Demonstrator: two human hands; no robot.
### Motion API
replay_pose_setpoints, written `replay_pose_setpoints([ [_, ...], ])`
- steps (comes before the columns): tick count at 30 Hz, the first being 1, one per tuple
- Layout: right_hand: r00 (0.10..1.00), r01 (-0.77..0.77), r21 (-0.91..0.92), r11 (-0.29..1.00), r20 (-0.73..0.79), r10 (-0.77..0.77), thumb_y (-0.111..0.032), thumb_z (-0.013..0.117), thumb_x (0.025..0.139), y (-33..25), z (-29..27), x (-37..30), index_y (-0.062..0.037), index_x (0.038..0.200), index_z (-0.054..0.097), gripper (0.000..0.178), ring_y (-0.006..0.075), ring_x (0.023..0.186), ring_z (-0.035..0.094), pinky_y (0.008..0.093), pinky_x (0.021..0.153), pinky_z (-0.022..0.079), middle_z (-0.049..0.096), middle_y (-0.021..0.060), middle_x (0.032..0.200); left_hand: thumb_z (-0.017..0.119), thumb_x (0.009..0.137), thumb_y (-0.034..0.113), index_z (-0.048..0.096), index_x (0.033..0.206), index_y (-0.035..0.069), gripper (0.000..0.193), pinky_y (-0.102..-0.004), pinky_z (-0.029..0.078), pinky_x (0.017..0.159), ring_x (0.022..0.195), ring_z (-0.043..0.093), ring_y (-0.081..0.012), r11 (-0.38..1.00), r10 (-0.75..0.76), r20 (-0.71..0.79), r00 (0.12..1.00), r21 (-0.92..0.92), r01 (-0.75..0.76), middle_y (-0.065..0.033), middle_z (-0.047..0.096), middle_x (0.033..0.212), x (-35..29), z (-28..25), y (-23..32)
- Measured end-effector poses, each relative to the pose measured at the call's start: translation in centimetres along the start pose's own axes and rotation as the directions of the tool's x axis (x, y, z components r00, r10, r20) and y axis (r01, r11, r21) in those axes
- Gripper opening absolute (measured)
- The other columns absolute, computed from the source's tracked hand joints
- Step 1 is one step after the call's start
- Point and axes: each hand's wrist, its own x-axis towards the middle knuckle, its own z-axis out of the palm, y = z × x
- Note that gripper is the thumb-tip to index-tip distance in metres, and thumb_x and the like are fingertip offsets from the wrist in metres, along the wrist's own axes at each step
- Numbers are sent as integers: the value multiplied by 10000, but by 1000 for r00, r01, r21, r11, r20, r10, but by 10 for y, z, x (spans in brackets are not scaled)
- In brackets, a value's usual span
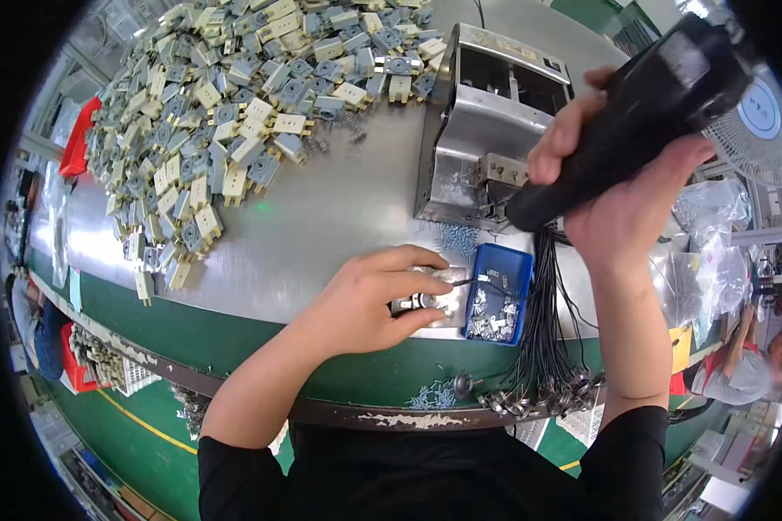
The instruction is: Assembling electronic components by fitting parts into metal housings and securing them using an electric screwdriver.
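Note:
My right hand (pixel 630 204) is raised at the right, wrapped round a black electric screwdriver (pixel 647 122) whose narrow end slants down to the left. My left hand (pixel 374 300) rests low near the bench's front edge. Its thumb and fingers close about a small white-and-metal part (pixel 421 301) on a flat metal block (pixel 454 300); the fingers cover much of the part. A black cable runs from there over the blue tray (pixel 527 300), which holds small metal pieces (pixel 493 323). Small bluish screws (pixel 458 239) lie just behind the tray.
A large heap of grey and cream plug-like housings (pixel 235 122) fills the bench's left and back. A metal machine (pixel 491 130) stands behind the tray. Black cables (pixel 543 321) with round metal ends hang at the front edge. More screws (pixel 433 395) lie there. A fan (pixel 756 113) and another person (pixel 747 356) are at right.

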Motion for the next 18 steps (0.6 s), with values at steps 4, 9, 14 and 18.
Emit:
replay_pose_setpoints([
  [4,970,149,-145,978,-169,-172,-963,392,826,-7,2,17,5,1375,449,1114,216,646,542,370,634,483,557,88,797,882,762,68,795,1092,94,343,-398,594,888,1087,726,-313,1000,-16,6,1000,-16,16,-118,733,1236,4,-1,-1],
  [9,946,155,-153,976,-262,-191,-977,386,809,2,3,22,11,1409,452,1157,209,628,524,366,623,474,548,77,771,883,767,68,795,1093,93,339,-392,596,881,1083,727,-307,1000,-4,11,1000,-21,5,-114,731,1240,6,-3,-5],
  [14,937,209,-129,969,-258,-237,-985,405,789,8,6,22,11,1429,438,1184,207,621,522,371,610,465,548,73,768,885,766,66,793,1098,87,345,-391,594,884,1085,727,-311,999,28,4,1000,-25,-28,-124,729,1239,7,-3,-8],
  [18,960,159,-12,987,-234,-157,-996,415,770,15,-7,20,12,1440,426,1211,207,615,521,373,601,461,547,75,763,885,767,65,791,1098,83,345,-393,594,886,1086,727,-313,999,5,16,1000,-40,-4,-128,730,1236,5,-1,-9],
])
